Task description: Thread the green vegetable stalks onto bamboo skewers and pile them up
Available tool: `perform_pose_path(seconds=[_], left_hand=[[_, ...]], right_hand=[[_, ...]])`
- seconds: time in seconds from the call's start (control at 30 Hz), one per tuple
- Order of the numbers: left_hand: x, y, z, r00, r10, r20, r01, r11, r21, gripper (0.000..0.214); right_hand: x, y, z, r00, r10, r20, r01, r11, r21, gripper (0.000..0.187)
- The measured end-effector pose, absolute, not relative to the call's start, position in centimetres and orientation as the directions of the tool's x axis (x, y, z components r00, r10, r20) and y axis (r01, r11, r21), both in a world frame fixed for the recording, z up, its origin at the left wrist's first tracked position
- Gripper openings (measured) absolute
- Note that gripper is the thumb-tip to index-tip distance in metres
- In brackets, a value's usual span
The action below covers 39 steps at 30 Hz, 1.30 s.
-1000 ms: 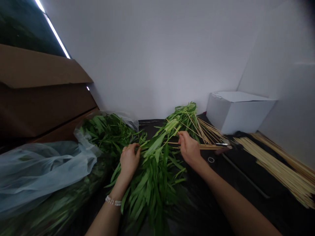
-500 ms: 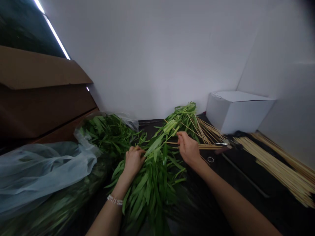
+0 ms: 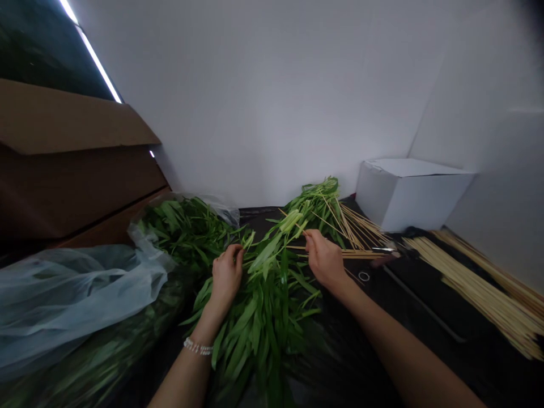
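My right hand (image 3: 325, 258) is pinched round the end of a thin wooden skewer (image 3: 304, 232). Pale green leaf pieces (image 3: 289, 222) are bunched along it, and its other tip sticks out at the upper left. To the left, my left hand (image 3: 227, 273) has thumb and fingers pinched at a small leafy green stem (image 3: 248, 240). A beaded bracelet (image 3: 198, 345) circles the left wrist. Between and below both hands spreads a heap of long-leaved greens (image 3: 263, 317). Farther back lies a pile of leafy skewers (image 3: 317, 195), their bare sticks (image 3: 365, 224) pointing right.
At left, clear plastic bags (image 3: 85, 283) hold more greens (image 3: 182, 226), beside a cardboard box (image 3: 63, 170). On the right are a white box (image 3: 416, 192), scissors or pruners (image 3: 385, 250), a metal ring (image 3: 364, 276) and a bundle of bare sticks (image 3: 476, 289).
My left hand has lifted slightly up and left from the greens, with a small leafy stem now showing at its fingertips. The right hand and its skewer have barely moved.
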State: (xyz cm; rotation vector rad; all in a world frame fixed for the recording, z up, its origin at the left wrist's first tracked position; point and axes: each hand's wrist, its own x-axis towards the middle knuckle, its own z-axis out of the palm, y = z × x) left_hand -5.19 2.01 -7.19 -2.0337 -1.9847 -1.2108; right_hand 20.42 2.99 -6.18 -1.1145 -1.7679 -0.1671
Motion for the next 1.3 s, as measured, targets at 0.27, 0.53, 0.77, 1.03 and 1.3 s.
perform_pose_path(seconds=[0.27,0.53,0.77,1.03,1.3], left_hand=[[-5.2,2.6,-6.9,-0.251,0.949,0.189,-0.023,-0.201,0.979,0.047],[-4.3,1.7,-5.7,-0.203,0.967,0.154,-0.139,-0.184,0.973,0.030],[-3.7,1.1,-5.4,-0.137,0.977,0.162,-0.181,-0.186,0.966,0.038],[-3.4,1.1,-5.4,-0.191,0.975,0.117,-0.200,-0.155,0.967,0.038],[-3.4,1.3,-5.3,-0.241,0.966,0.096,-0.257,-0.159,0.953,0.033]], right_hand=[[19.9,2.8,-6.6,-0.226,0.608,0.761,0.763,0.597,-0.250,0.030],[18.9,2.1,-6.9,-0.511,0.637,0.577,0.766,0.642,-0.030,0.029],[18.8,1.8,-6.7,-0.531,0.661,0.530,0.791,0.610,0.033,0.030],[18.7,1.6,-6.8,-0.526,0.652,0.546,0.795,0.606,0.043,0.031],[18.6,1.6,-6.9,-0.520,0.642,0.564,0.795,0.605,0.044,0.033]])
